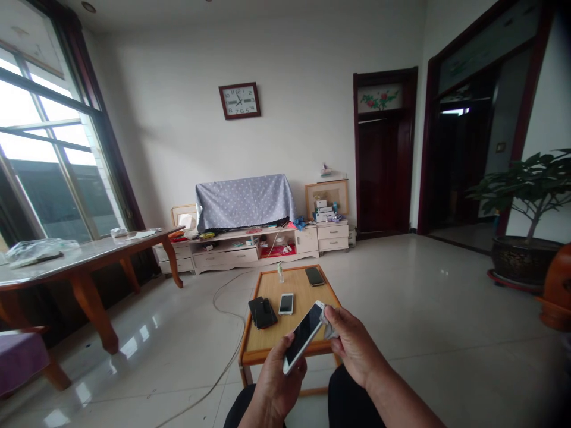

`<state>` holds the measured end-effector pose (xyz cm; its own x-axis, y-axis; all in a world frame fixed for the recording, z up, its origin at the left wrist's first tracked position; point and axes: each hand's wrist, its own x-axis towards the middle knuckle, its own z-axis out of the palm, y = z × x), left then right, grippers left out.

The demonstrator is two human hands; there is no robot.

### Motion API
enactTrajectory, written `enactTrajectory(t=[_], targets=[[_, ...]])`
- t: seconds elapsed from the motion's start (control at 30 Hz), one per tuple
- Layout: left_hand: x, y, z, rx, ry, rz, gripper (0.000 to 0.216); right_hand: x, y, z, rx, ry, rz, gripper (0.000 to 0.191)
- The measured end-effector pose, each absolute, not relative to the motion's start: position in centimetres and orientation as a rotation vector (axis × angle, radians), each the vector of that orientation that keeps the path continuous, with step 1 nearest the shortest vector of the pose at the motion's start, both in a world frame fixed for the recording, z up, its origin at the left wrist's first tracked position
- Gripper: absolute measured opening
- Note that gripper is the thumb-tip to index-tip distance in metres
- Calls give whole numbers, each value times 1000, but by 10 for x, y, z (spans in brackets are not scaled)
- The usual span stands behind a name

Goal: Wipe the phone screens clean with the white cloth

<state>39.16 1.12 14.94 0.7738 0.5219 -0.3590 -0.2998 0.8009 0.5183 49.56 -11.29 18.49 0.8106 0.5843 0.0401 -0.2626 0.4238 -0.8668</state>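
My left hand (277, 380) grips the lower end of a white-edged smartphone (302, 336) with a dark screen, tilted up to the right. My right hand (353, 345) is closed at the phone's upper end, pinching a small pale cloth (329, 326) against it. Both hands hover over my knees at the near edge of a small wooden table (272, 342). On that table lie a black phone stack (262, 312), a white phone (286, 303), a dark phone (314, 276) and a small bottle (281, 273).
A long wooden table (84, 261) with a plastic bag stands along the left window. A low TV cabinet (250, 246) with a cloth-covered screen is at the far wall. A cable (227, 312) trails across the tiled floor. A potted plant (529, 238) stands at right.
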Motion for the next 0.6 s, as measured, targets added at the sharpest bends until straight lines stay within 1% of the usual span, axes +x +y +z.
enactTrajectory(t=[0.17,0.27,0.47,0.6], targets=[[382,15,148,538,356,401,22,494,-130,182,-798,-389,846,38],[377,14,151,610,281,355,20,493,-135,179,-764,-325,950,37],[373,9,162,719,142,331,21,501,-137,192,-757,-458,919,35],[375,14,167,732,109,354,27,495,-139,189,-778,-393,925,31]])
